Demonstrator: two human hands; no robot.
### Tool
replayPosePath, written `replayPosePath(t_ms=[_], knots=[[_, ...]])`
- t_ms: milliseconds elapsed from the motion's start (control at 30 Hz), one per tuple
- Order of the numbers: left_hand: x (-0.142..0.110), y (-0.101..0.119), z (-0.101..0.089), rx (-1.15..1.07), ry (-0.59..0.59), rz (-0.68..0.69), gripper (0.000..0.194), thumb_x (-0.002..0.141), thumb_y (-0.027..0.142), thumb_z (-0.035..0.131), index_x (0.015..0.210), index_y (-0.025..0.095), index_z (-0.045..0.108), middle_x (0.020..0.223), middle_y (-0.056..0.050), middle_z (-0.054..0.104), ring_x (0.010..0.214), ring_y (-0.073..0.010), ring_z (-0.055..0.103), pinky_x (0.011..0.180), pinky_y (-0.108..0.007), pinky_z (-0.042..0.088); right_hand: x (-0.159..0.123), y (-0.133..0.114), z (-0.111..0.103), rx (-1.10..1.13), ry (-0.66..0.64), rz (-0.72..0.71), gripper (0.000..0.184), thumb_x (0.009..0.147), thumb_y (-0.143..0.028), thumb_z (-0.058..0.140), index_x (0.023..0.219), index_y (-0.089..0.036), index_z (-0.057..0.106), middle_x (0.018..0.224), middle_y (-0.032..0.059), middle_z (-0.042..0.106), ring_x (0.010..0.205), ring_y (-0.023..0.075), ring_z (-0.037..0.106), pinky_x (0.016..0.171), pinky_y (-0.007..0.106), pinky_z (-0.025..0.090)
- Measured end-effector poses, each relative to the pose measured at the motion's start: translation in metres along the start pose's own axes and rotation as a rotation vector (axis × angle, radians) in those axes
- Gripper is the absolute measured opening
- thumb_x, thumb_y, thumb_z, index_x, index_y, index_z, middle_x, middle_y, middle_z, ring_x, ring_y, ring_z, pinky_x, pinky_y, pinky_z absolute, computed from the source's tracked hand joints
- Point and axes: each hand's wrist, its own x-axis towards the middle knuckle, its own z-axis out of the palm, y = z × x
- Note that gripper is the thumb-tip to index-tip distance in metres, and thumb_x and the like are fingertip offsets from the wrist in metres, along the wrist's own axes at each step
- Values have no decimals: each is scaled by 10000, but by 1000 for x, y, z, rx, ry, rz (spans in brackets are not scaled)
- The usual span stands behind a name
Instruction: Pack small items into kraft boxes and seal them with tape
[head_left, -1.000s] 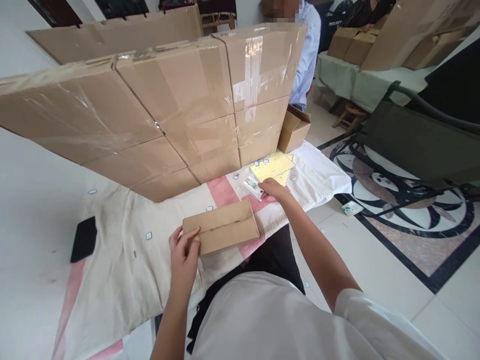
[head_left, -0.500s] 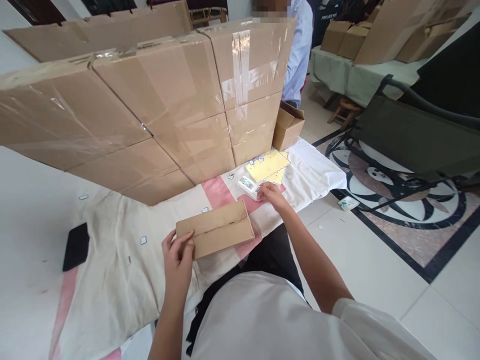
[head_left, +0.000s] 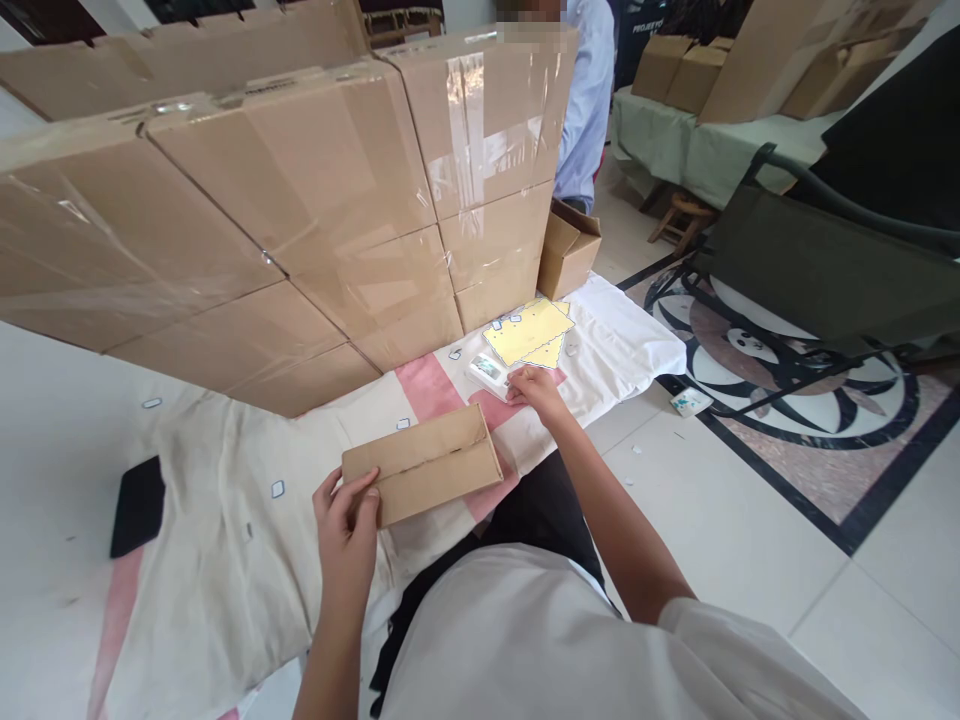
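Observation:
A flat, closed cardboard box (head_left: pixel 427 465) with a seam along its top lies on the cloth in front of me. My left hand (head_left: pixel 349 515) is closed around its left end, thumb and fingers on the top and side. My right hand (head_left: pixel 534 388) is beyond the box's far right corner, fingertips pinched together at the right end of a small white packet (head_left: pixel 489 372) with a picture on it. Whatever is between those fingertips is hidden. Just behind the packet lie yellow sheets (head_left: pixel 529 332) with small white, blue-edged labels on them.
Taped cartons (head_left: pixel 300 190) form a wall along the table's far side. A small open carton (head_left: pixel 568 250) stands at its right end. Loose labels (head_left: pixel 278 489) and a black flat object (head_left: pixel 138 506) lie on the cloth. A folding chair (head_left: pixel 832 240) stands right; a person (head_left: pixel 586 100) is behind.
The view has shifted slightly, so most things sit a little further left. Both hands keep their places, the left on the box and the right at the white packet.

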Motion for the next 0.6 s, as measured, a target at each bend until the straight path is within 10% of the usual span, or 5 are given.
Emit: replayPosePath(t_ms=[600], knots=[[2,10,1,-2,32,-5,346,910,500,606,1071,232,755,1414,-100,529,1451,-307,448,1245,-528,330,3,-9,-1,-33,52,205,323,908,-301,724,685,-168,533,546,-2,584,484,109,579,458,204,452]])
